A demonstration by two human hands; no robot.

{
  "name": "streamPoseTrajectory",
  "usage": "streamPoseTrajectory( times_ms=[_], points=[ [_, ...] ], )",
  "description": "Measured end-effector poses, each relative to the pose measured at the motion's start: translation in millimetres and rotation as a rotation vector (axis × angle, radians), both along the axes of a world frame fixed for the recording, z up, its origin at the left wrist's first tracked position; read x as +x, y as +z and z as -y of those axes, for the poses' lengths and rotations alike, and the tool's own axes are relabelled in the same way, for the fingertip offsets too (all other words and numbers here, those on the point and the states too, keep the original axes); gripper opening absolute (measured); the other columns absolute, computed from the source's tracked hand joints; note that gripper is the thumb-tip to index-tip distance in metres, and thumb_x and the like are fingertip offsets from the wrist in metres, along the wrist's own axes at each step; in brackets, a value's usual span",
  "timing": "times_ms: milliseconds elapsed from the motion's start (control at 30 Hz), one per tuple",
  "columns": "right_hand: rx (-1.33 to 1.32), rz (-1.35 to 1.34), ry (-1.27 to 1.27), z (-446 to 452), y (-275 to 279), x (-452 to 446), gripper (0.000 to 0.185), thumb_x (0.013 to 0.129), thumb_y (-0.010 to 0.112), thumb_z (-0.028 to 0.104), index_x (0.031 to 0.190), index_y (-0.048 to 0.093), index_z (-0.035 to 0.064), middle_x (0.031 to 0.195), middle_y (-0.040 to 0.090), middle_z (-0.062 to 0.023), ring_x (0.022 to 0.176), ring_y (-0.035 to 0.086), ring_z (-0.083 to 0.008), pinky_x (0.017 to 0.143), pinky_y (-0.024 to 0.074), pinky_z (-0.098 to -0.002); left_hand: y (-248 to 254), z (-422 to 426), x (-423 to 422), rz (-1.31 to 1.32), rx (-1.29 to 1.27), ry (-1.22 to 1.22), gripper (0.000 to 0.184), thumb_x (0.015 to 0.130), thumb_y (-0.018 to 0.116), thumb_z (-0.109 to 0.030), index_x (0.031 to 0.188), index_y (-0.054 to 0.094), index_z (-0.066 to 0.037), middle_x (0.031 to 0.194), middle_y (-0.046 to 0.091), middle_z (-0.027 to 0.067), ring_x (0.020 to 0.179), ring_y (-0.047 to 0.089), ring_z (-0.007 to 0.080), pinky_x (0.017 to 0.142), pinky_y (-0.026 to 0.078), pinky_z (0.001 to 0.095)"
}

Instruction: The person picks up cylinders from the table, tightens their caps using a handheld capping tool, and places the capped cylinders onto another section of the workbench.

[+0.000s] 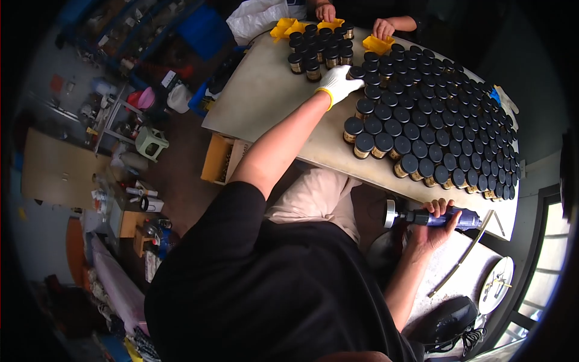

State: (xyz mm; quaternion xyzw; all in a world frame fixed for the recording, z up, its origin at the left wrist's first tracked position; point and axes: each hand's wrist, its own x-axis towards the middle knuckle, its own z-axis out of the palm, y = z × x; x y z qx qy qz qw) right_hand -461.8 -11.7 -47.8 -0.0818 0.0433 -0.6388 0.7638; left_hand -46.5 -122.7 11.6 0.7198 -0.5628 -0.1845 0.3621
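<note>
My left hand (pixel 339 84), in a white knit glove with a yellow cuff, reaches across the table. Its fingers are closed around a black-lidded jar (pixel 356 73) at the left edge of the large group. My bare right hand (pixel 439 224) grips a purple power driver (pixel 461 218), held sideways by the table's near edge. A round, pale cup-shaped head (pixel 390 213) points left at the driver's end. Many jars (pixel 426 128) with black lids and gold labels stand upright, packed closely on the table. A smaller cluster of jars (pixel 321 47) stands apart at the far left.
Across the table (pixel 253 90), another person's hands (pixel 383 28) are at yellow trays (pixel 378 45). A cardboard box (pixel 218 158) sits below the left edge. By my right arm are a thin curved strip (pixel 461 260), a white reel (pixel 496 285) and a black shoe (pixel 445 323).
</note>
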Motion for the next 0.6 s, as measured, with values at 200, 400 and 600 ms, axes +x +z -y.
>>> streamPoseTrajectory(
  times_ms=[200, 400, 600],
  points=[
    [-0.001, 0.062, 0.001, -3, 7, 2, 0.033, 0.1, 0.062, 0.033, 0.112, 0.055, 0.0029, 0.08, 0.045, -0.0038, 0.07, 0.042, -0.0145, 0.073, 0.0404, -0.0317, -13, -38, 7, -0.701, -0.123, 0.09, 0.047, 0.09, 0.075, -0.03, 0.125, 0.063, -0.002, 0.116, 0.069, 0.0053, 0.107, 0.066, 0.0154, 0.081, 0.051, 0.0301],
    [0.006, 0.087, -0.013, 0, 3, 3, 0.035, 0.098, 0.063, 0.036, 0.112, 0.055, 0.0039, 0.08, 0.043, -0.0031, 0.067, 0.042, -0.0143, 0.072, 0.0398, -0.0316, 9, -196, -64, -1.3, 0.114, -0.197, 0.026, 0.1, 0.057, -0.022, 0.116, 0.06, -0.002, 0.077, 0.063, 0.0046, 0.065, 0.06, 0.0104, 0.049, 0.04, 0.0186],
    [0.026, 0.159, 0.028, -2, 2, 7, 0.035, 0.097, 0.064, 0.034, 0.11, 0.055, 0.0023, 0.081, 0.042, -0.0035, 0.07, 0.041, -0.0139, 0.074, 0.0397, -0.0311, 15, -221, -171, -0.799, 0.543, -0.48, 0.018, 0.094, 0.069, -0.02, 0.099, 0.061, -0.004, 0.078, 0.061, -0.0018, 0.063, 0.056, 0.006, 0.058, 0.047, 0.0233]
  ],
)
